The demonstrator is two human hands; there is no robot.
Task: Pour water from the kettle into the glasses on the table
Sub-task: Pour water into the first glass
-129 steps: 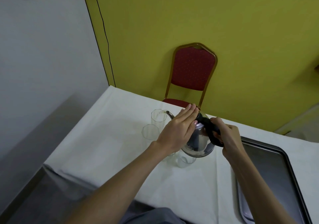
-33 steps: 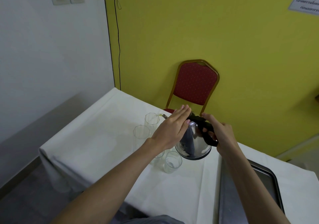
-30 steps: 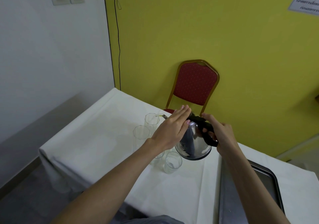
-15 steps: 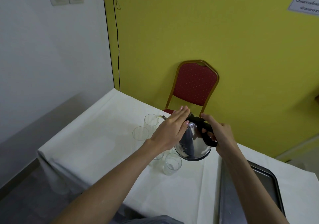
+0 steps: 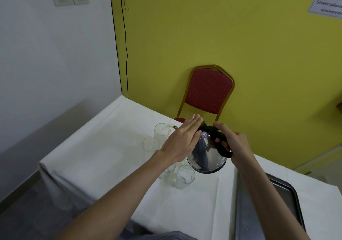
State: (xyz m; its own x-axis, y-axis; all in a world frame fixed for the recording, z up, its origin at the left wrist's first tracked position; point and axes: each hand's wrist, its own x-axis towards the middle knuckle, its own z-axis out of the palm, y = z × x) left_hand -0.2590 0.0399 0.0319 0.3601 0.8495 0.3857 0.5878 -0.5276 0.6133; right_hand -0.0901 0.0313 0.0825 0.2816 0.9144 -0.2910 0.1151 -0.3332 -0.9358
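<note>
A steel kettle (image 5: pixel 208 154) with a black handle hangs tilted to the left above the white table (image 5: pixel 103 147). My right hand (image 5: pixel 231 143) grips the handle. My left hand (image 5: pixel 182 139) lies flat on the kettle's lid, fingers straight. The spout reaches the rim of the far tall glass (image 5: pixel 162 131), and a thin stream of water runs into it. A second tall glass (image 5: pixel 150 145) stands just in front of that one. A short glass (image 5: pixel 185 178) with some water stands below the kettle. Another glass (image 5: pixel 169 169) is partly hidden under my left wrist.
A grey metal tray (image 5: pixel 281 189) lies on the table at the right. A red chair with a gold frame (image 5: pixel 209 91) stands behind the table against the yellow wall. The table's left edge drops to a grey floor.
Since 4.3 s ago the view has lifted, showing more wall. Over the last second both hands and the tilted kettle have held almost still at the far glass.
</note>
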